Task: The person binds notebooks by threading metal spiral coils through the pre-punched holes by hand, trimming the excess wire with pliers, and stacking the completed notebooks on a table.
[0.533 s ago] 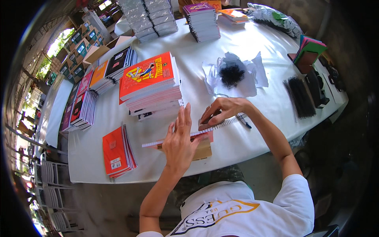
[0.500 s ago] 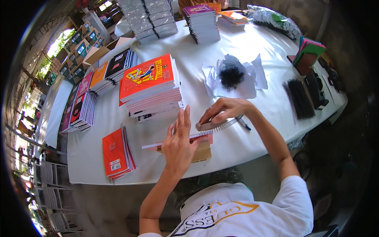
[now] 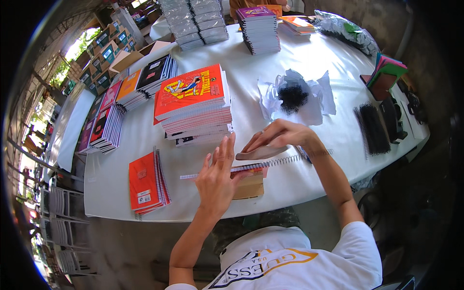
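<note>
My left hand (image 3: 216, 180) clasps a notebook (image 3: 187, 177) on its edge, with long fingers along the far side and the thumb on the near side. A brown block (image 3: 249, 187) sits against it on the near side. Along the notebook's punched top edge runs a dark spiral binding wire (image 3: 286, 161), whose loose end stretches right beneath my right forearm. In my right hand (image 3: 282, 134) is a flat grey-brown pad (image 3: 261, 153), pinched under the fingers just above the wire; whether it touches the wire I cannot tell.
A tall stack of red-covered notebooks (image 3: 193, 96) stands beyond my left hand, with bound red notebooks (image 3: 145, 181) at left. Black wire coils lie on crumpled paper (image 3: 316, 104), and more coils (image 3: 372, 129) sit at right. Wrapped bundles (image 3: 193, 21) rise at the back.
The pad in my right hand has lifted slightly off the notebook edge and turned. More of the spiral wire shows, reaching further right. My left hand keeps its hold. The whole view has shifted slightly.
</note>
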{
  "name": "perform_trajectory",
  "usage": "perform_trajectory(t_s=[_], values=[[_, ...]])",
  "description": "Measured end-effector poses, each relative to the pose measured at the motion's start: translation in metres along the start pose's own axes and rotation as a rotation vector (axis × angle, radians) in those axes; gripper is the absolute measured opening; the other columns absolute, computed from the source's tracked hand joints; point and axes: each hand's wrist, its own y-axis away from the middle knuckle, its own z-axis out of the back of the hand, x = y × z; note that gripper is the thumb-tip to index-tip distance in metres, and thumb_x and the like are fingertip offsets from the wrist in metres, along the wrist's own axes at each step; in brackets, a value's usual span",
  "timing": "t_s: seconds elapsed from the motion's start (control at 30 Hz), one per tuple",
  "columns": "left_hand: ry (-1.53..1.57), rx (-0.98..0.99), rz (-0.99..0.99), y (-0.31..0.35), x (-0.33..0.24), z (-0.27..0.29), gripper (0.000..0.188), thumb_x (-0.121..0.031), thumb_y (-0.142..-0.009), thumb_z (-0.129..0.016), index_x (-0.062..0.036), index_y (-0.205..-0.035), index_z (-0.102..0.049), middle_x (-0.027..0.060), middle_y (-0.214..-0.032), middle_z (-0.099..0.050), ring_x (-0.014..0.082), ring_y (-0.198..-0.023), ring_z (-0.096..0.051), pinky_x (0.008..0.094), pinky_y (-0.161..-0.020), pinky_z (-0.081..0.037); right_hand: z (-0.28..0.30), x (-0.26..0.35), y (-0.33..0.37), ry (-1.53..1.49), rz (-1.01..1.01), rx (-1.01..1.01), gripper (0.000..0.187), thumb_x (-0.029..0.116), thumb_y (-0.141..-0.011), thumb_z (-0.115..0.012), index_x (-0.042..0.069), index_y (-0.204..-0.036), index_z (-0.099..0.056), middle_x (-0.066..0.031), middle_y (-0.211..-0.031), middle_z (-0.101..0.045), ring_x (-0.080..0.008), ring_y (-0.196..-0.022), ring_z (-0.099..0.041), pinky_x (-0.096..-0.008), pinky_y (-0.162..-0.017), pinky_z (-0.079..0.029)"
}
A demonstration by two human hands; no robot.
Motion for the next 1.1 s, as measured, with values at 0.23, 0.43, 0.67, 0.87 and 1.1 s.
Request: perform_trajectory(t_s=[0.23,0.43,0.67,0.87,1.1], values=[[-0.006,-0.001,0.011,0.002,0.005,0.007,0.103,-0.042,-0.061,-0.081,-0.0159,-0.149,-0.035,0.0098,-0.135,-0.057,0.0272,-0.114,-0.062,0.0444,-0.096,-0.049,-0.002,-0.002,-0.006,-0.158,0.100,-0.039,0.045,0.032,-0.083,-0.065,0.000,-0.115,-0.069,-0.0141,-0.118,-0.067,-0.0240,-0.107,-0.060,-0.0327,-0.097,-0.043],[-0.027,-0.007,0.003,0.004,0.008,0.012,0.103,-0.042,-0.061,-0.081,-0.0161,-0.149,-0.035,0.0085,-0.137,-0.056,0.0261,-0.115,-0.061,0.0449,-0.096,-0.049,-0.007,-0.006,-0.018,-0.029,0.007,-0.005,0.050,0.035,-0.083,-0.063,-0.004,-0.115,-0.068,-0.0160,-0.117,-0.067,-0.0244,-0.102,-0.062,-0.0333,-0.095,-0.044],[-0.057,-0.003,0.046,0.010,0.018,0.017,0.101,-0.042,-0.063,-0.081,-0.0163,-0.149,-0.034,0.0079,-0.139,-0.054,0.0262,-0.116,-0.061,0.0476,-0.098,-0.047,-0.011,0.003,-0.038,0.010,-0.038,0.032,0.059,0.046,-0.083,-0.065,-0.005,-0.111,-0.069,-0.0165,-0.117,-0.067,-0.0261,-0.103,-0.062,-0.0354,-0.086,-0.048],[-0.060,0.021,0.102,0.016,0.027,0.024,0.101,-0.041,-0.064,-0.081,-0.0157,-0.149,-0.033,0.0068,-0.141,-0.053,0.0295,-0.123,-0.055,0.0511,-0.105,-0.039,-0.015,0.001,-0.053,0.158,-0.147,0.061,0.048,0.034,-0.085,-0.060,-0.001,-0.117,-0.067,-0.0132,-0.118,-0.066,-0.0234,-0.106,-0.060,-0.0339,-0.099,-0.041],[-0.019,-0.091,0.173,0.022,0.042,0.032,0.107,-0.034,-0.064,-0.084,-0.0135,-0.152,-0.027,0.0113,-0.152,-0.038,0.0367,-0.141,-0.032,0.0523,-0.110,-0.032,-0.015,-0.010,-0.069,0.134,-0.091,0.074,0.054,0.041,-0.086,-0.060,-0.002,-0.118,-0.066,-0.0142,-0.118,-0.066,-0.0253,-0.109,-0.060,-0.0365,-0.094,-0.046]])
